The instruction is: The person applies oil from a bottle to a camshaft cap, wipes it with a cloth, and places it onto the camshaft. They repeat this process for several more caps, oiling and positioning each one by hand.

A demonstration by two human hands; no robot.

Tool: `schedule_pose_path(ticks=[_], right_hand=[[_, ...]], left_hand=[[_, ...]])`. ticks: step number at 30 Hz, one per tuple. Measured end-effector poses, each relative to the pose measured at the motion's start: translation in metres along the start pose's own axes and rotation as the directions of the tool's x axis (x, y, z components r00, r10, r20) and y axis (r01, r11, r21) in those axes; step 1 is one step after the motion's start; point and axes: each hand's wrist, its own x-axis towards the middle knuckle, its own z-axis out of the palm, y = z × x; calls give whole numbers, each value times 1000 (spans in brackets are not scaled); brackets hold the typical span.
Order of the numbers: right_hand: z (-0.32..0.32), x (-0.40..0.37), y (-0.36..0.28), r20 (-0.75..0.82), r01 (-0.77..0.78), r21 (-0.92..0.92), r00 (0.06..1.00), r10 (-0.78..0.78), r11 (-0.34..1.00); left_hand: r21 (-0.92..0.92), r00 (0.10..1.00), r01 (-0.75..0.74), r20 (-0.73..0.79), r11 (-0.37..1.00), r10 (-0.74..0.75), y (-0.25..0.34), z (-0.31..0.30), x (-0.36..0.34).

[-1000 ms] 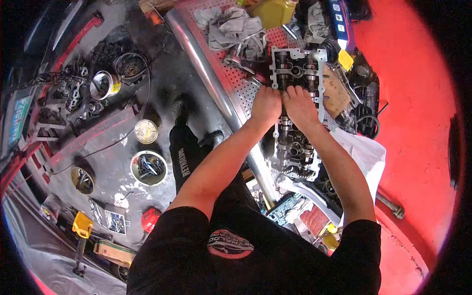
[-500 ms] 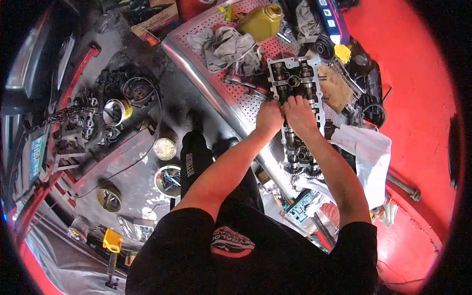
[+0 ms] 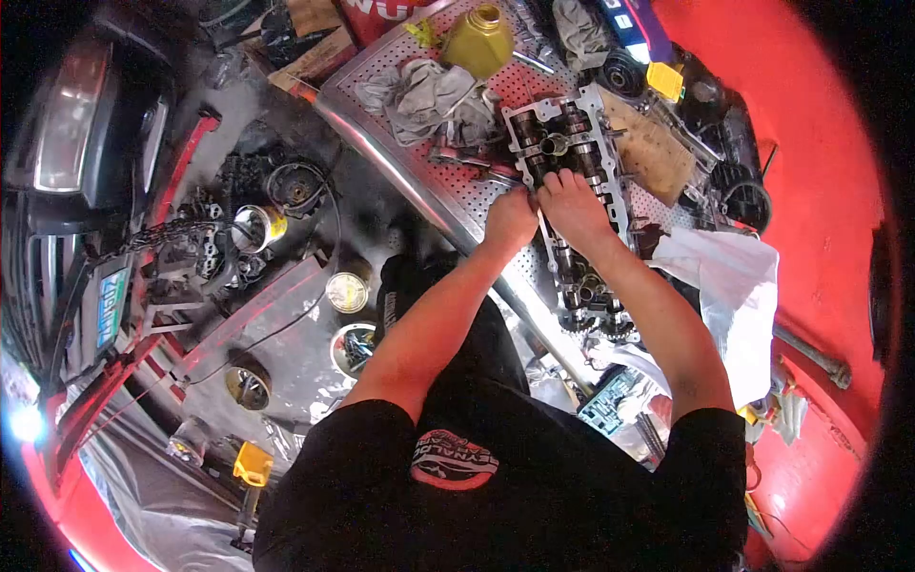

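Observation:
An engine cylinder head (image 3: 618, 195) lies on the perforated metal table (image 3: 477, 198), its camshafts facing up and its sprockets at the end nearest me. My left hand (image 3: 512, 221) is closed at the left edge of the cylinder head, thumb side towards the other hand. Right beside it, my right hand (image 3: 574, 205) reaches over the camshafts with bent fingers pressed together. Whatever lies between the fingers of either hand is hidden. Beyond my left hand, a tool with a red part (image 3: 456, 154) rests near a crumpled grey rag (image 3: 429, 100).
A gold oil jug (image 3: 481, 43) stands at the table's far side. Stained cardboard (image 3: 658, 162) and a white cloth (image 3: 729, 286) lie right of the cylinder head. On the floor to the left are tins (image 3: 346, 292) and engine parts (image 3: 295, 186), near a dark car (image 3: 105, 181).
The view has shifted, so the floor items and car appear further right. Both hands stay together at the cylinder head, which appears slightly more tilted.

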Motion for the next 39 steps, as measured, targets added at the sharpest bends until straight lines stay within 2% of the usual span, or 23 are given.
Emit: schedule_pose_path(ticks=[3, 7, 13, 16, 19, 23, 24, 25, 27, 28, 29, 30, 31, 32, 33, 34, 35, 36, 37, 38, 39], right_hand=[[1, -2, 0, -45, 4, -3, 999, -4, 1000], [-1, -11, 4, -103, 58, 41, 993, -53, 997], [11, -3, 1, -155, -20, 7, 988, 21, 1000], [8, -3, 0, -134, -31, 49, 990, 37, 998], [8, -8, -1, -216, -10, 99, 976, 32, 995], [-2, -2, -6, -64, -95, 112, 993, 103, 989], [-8, 1, -5, -56, -125, 82, 990, 130, 989], [-9, 5, -8, -7, -194, 100, 981, 196, 976], [-13, 11, -18, 104, -311, 129, 949, 299, 942], [-30, 13, -19, 167, -331, 61, 933, 318, 942], [-40, 19, -27, 142, -386, 151, 920, 367, 910], [-50, 29, -34, 116, -438, 239, 899, 422, 867], [-58, 43, -38, 96, -487, 325, 870, 484, 810], [-74, 64, -42, 275, -565, 524, 820, 502, 637], [-57, 85, -59, 247, -562, 709, 763, 598, 425], [-54, 112, -61, 283, -428, 899, 724, 629, 89], [-33, 141, -73, 447, -371, 891, 623, 641, -261], [-27, 169, -69, 672, -229, 692, 551, 495, -685], [-57, 192, -58, 820, 21, 374, 459, 342, -927], [-47, 207, -55, 734, 184, 175, 630, 253, -967], [-39, 217, -56, 594, 294, -61, 778, 202, -954]], left_hand=[[91, 996, -87, -4, 992, 87, -8, 11, 8], [216, 993, -116, 42, 970, 110, -4, 8, 11], [147, 979, -148, -121, 978, 166, -1, 12, 10], [-2, 999, -17, -50, 1000, 17, 7, -3, 8], [88, 990, -48, 134, 995, 36, -4, -6, 16], [131, 976, -83, 211, 988, 54, -9, -5, 26], [54, 978, -114, 180, 992, 103, -1, -15, 24], [118, 947, -58, 320, 991, 17, 1, -26, 29], [409, 912, -392, 288, 824, 292, 8, -68, 34], [525, 885, -461, 209, 715, 416, 7, -97, 49], [640, 831, -492, 142, 590, 538, 4, -130, 66], [731, 835, -441, 121, 520, 538, 6, -166, 86], [810, 833, -388, 104, 439, 544, 5, -196, 107], [787, 862, -415, 181, 456, 473, -26, -210, 129], [764, 882, -435, 255, 477, 395, -74, -211, 152], [659, 904, -426, 283, 620, 320, -83, -215, 163], [545, 920, -380, 309, 747, 242, -92, -220, 175], [296, 935, -253, 321, 921, 154, -82, -227, 176], [27, 927, -75, 370, 997, 59, -72, -233, 175], [-404, 905, 231, 424, 885, -43, -55, -236, 172], [-166, 927, -1, 370, 986, 63, -55, -233, 165]])
